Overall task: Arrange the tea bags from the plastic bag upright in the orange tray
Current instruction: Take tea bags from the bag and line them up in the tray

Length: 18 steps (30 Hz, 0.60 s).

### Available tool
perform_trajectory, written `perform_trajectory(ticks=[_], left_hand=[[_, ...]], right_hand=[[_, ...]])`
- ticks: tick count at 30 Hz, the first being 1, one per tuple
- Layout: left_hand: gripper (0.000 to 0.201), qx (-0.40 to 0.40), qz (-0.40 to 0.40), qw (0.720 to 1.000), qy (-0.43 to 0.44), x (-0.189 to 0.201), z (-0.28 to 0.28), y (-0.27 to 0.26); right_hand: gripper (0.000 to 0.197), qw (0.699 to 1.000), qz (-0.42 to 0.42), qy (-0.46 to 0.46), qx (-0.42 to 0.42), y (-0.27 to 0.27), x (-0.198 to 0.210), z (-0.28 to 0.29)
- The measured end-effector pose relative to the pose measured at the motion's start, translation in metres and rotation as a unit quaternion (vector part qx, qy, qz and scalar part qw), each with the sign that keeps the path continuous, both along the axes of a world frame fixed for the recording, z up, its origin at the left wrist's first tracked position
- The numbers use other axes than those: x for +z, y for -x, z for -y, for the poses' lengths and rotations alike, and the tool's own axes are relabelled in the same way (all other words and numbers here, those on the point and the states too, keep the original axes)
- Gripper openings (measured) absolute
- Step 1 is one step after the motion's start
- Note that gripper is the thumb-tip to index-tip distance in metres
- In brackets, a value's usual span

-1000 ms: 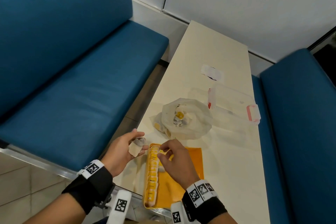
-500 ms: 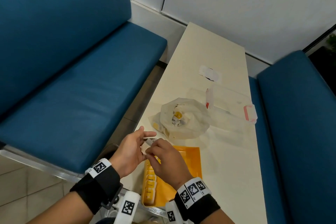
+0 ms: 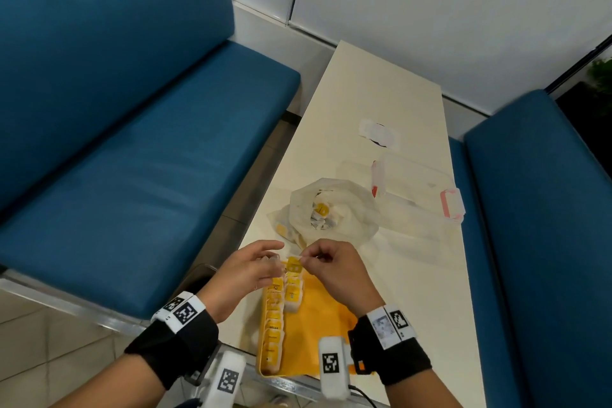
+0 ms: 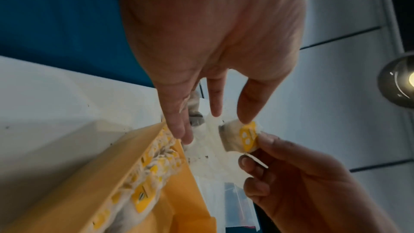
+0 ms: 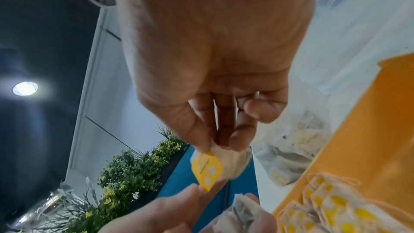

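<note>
An orange tray [image 3: 326, 325] lies at the table's near edge, with a row of upright yellow-tagged tea bags [image 3: 274, 318] along its left wall and a few more beside them. Both hands hover over its far end. My right hand [image 3: 306, 257] pinches a tea bag [image 5: 215, 164] by its top between thumb and fingers, the yellow tag hanging down. My left hand [image 3: 265, 258] is close beside it, with a second greyish tea bag [image 4: 195, 112] tucked in its fingers. Just beyond the hands, the white plastic bag [image 3: 344, 205] lies open with more tea bags inside.
A clear plastic container with pink clasps [image 3: 420, 189] stands right of the bag. A white packet [image 3: 377, 132] lies farther back on the cream table [image 3: 381, 86]. Blue benches flank the table on the left [image 3: 132, 159] and right [image 3: 546, 209].
My right hand lifted from the row in the tray, met my left hand, and now pinches a tea bag over the tray's far end. My left hand moved right, towards the tray.
</note>
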State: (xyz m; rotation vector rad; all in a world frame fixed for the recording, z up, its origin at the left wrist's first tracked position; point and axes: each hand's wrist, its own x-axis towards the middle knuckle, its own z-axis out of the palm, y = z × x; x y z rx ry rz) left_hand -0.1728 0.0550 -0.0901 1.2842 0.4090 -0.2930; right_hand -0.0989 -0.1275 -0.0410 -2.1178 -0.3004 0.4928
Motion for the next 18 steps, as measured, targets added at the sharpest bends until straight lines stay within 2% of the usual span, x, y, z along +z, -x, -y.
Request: perform_trajectory(ticks=[2, 4, 8, 12, 18], left_hand=[[0.042, -0.039, 0.035, 0.997, -0.061, -0.001, 0.000, 0.001], [0.035, -0.054, 0.058, 0.991, -0.104, -0.001, 0.002, 0.000], [0.004, -0.037, 0.077, 0.988, -0.132, 0.004, 0.008, -0.001], [0.005, -0.033, 0.088, 0.986, -0.139, 0.000, 0.007, -0.001], [0.003, -0.030, 0.078, 0.982, -0.167, -0.014, 0.000, -0.002]], right_hand=[[0.010, 1.000, -0.017, -0.006, 0.012, 0.000, 0.001, 0.000], [0.009, 1.000, -0.015, -0.006, 0.015, 0.001, 0.001, -0.001], [0.005, 0.999, -0.014, -0.049, -0.012, 0.003, -0.001, -0.002], [0.006, 0.993, -0.078, -0.083, -0.025, 0.011, -0.003, -0.001], [0.006, 0.992, -0.094, -0.072, -0.050, 0.009, -0.018, 0.007]])
